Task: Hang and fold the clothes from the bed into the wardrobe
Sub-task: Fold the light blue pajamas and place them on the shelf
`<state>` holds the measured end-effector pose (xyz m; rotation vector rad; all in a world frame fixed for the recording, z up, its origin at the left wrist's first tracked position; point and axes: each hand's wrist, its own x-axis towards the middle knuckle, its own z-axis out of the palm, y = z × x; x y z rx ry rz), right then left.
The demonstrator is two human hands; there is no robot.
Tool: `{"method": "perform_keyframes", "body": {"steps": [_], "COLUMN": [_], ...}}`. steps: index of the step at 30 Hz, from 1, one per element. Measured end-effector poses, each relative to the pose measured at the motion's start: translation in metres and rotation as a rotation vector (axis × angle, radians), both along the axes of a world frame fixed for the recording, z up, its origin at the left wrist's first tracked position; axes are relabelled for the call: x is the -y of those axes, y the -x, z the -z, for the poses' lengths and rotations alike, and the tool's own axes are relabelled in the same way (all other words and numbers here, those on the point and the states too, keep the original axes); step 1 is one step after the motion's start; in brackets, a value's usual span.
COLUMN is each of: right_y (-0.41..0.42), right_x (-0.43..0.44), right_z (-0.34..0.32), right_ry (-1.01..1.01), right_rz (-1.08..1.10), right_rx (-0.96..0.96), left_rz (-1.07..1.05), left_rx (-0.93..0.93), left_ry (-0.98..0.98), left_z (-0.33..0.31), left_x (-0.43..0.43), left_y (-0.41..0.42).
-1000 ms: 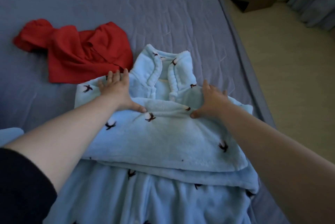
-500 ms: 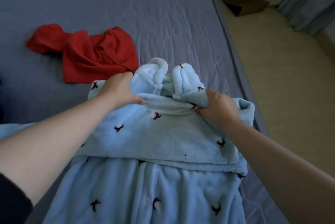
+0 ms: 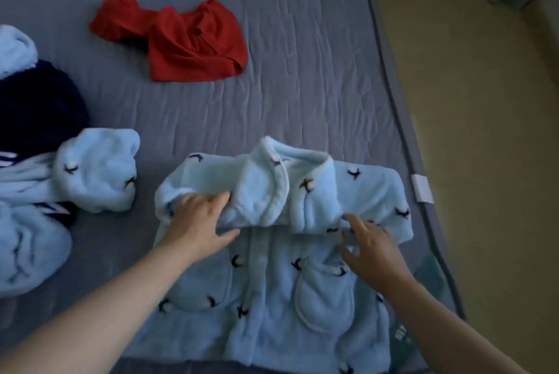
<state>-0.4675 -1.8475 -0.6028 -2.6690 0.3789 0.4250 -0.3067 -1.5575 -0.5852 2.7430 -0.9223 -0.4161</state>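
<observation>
- The fleece top [image 3: 272,283] in front of you is pale blue, dotted with small dark marks, with white collar and pocket edges.
- The fleece bundle [image 3: 96,171] on your left has the same colours.
- The crumpled garment [image 3: 187,49] is red.
- The bed sheet [image 3: 302,86] is grey-blue.
- The dark garment [image 3: 36,107] is navy with white stripes.

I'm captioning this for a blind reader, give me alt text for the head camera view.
Two bare hands, left hand and right hand, rest on a light blue fleece top lying on a grey-blue bed, its collar end folded over. A crumpled red garment lies beyond.
</observation>
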Motion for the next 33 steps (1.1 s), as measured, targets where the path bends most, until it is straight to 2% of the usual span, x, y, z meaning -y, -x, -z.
{"method": "perform_keyframes", "body": {"steps": [2, 3, 5, 9, 11, 12, 14, 16, 19, 21, 23, 27, 29, 33], "right_y": [0.042, 0.055, 0.068, 0.069, 0.063, 0.06, 0.061, 0.068, 0.084, 0.091, 0.086, 0.055, 0.032, -0.011], "right_x": [-0.015, -0.022, -0.034, -0.052, -0.06, -0.063, -0.072, -0.081, -0.099, -0.111, -0.113, -0.1, -0.087, -0.059], "right_z": [0.014, 0.019, 0.022, 0.025, 0.023, 0.023, 0.022, 0.024, 0.029, 0.034, 0.032, 0.017, 0.009, 0.003], "right_ry": [-0.088, -0.124, -0.155, -0.264, -0.309, -0.314, -0.296, -0.303, -0.275, -0.25, -0.204, 0.024, 0.074, 0.134], "right_rz": [0.014, 0.037, 0.12, 0.146, 0.165, 0.188, 0.266, 0.338, 0.269, 0.272, 0.325, 0.293, 0.226, 0.175], "right_rx": [-0.245, -0.305, -0.296, -0.273, -0.262, -0.227, -0.188, -0.247, -0.386, -0.425, -0.39, -0.046, 0.051, 0.033], "left_rz": [0.05, 0.052, -0.049, -0.316, -0.4, -0.418, -0.393, -0.33, -0.254, -0.209, -0.253, -0.343, -0.322, -0.252], "left_rx": [-0.164, -0.233, -0.358, -0.473, -0.549, -0.598, -0.658, -0.694, -0.777, -0.778, -0.731, -0.399, -0.328, -0.301], "left_ry": [-0.3, -0.39, -0.338, 0.063, 0.165, 0.155, 0.006, -0.122, -0.228, -0.275, -0.2, 0.036, 0.126, 0.189], "left_z": [0.014, 0.021, 0.028, 0.038, 0.04, 0.042, 0.048, 0.053, 0.056, 0.057, 0.056, 0.047, 0.038, 0.029], "left_x": [-0.025, -0.035, -0.048, -0.048, -0.037, -0.031, -0.028, -0.033, -0.045, -0.052, -0.049, -0.046, -0.043, -0.032], "left_y": [0.035, 0.048, 0.064, 0.078, 0.079, 0.079, 0.084, 0.099, 0.12, 0.129, 0.129, 0.096, 0.074, 0.045]}}
